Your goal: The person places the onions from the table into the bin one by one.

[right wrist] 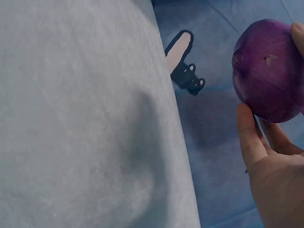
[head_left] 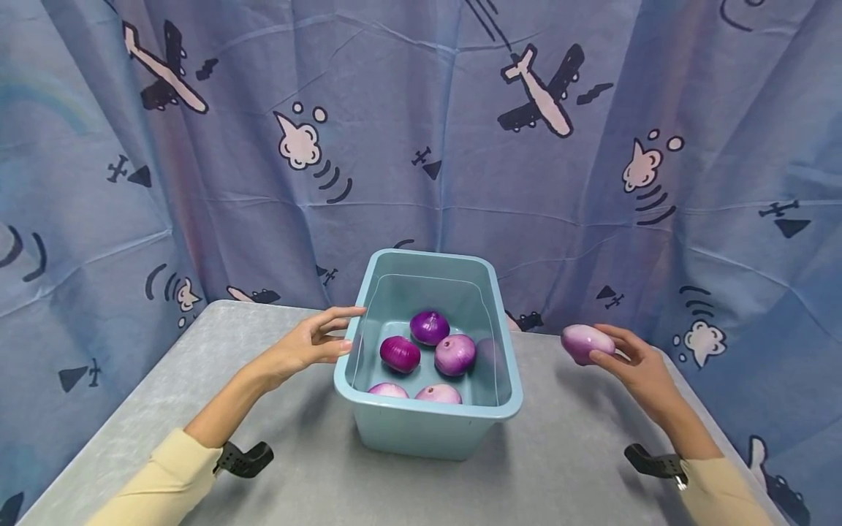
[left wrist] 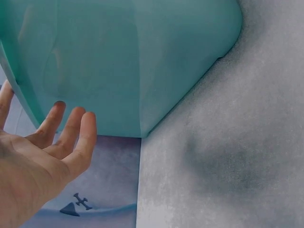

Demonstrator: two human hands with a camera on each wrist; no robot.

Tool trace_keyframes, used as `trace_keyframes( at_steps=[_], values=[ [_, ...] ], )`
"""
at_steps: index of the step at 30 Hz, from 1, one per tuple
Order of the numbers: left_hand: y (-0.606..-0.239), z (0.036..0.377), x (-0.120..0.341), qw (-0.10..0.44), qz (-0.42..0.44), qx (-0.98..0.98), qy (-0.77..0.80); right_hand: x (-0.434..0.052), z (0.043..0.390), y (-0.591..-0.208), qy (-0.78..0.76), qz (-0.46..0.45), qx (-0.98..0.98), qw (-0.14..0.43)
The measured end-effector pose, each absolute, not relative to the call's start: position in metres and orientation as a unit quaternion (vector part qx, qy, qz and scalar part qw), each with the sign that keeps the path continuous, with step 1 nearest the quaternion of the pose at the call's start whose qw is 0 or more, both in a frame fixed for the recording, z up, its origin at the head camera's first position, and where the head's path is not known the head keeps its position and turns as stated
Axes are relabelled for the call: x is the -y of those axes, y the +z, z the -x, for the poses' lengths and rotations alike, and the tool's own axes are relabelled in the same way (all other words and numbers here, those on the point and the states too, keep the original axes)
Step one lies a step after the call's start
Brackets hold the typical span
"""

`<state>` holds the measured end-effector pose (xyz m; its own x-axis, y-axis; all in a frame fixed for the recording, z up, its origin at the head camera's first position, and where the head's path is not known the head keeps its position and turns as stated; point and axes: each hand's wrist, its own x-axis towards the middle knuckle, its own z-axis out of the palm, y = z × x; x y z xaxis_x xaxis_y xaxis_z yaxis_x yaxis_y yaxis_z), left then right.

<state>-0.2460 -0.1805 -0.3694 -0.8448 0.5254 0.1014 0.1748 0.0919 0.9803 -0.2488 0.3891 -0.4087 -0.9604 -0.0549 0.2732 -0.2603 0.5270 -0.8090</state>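
Observation:
A light blue plastic bin (head_left: 434, 432) stands on the table with several red onions inside, among them a dark purple onion (head_left: 430, 328) and a paler onion (head_left: 455, 355). Over the table's right side, my right hand (head_left: 634, 369) holds another red onion (head_left: 587, 344) between thumb and fingers. In the right wrist view that onion (right wrist: 268, 71) shows clear of the tabletop, gripped at its edges. My left hand (head_left: 309, 342) is at the bin's left rim, fingers loosely bent. From the left wrist, its fingertips (left wrist: 87, 121) appear beside the bin's outer wall (left wrist: 104, 61).
The grey table (head_left: 276, 453) reaches up to a blue curtain (head_left: 408, 168) printed with airplanes, which hangs behind and at both sides. A dark wrist strap (head_left: 245, 460) is on the left arm, and a similar strap (head_left: 654, 463) on the right.

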Motion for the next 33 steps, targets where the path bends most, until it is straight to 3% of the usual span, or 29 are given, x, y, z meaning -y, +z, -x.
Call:
trace_keyframes(
  at_steps=[33],
  values=[
    [-0.370, 0.246, 0.181, 0.142, -0.237, -0.724, 0.632, -0.336, 0.257, -0.361, 0.538, -0.148, 0.826, 0.076]
  ],
)
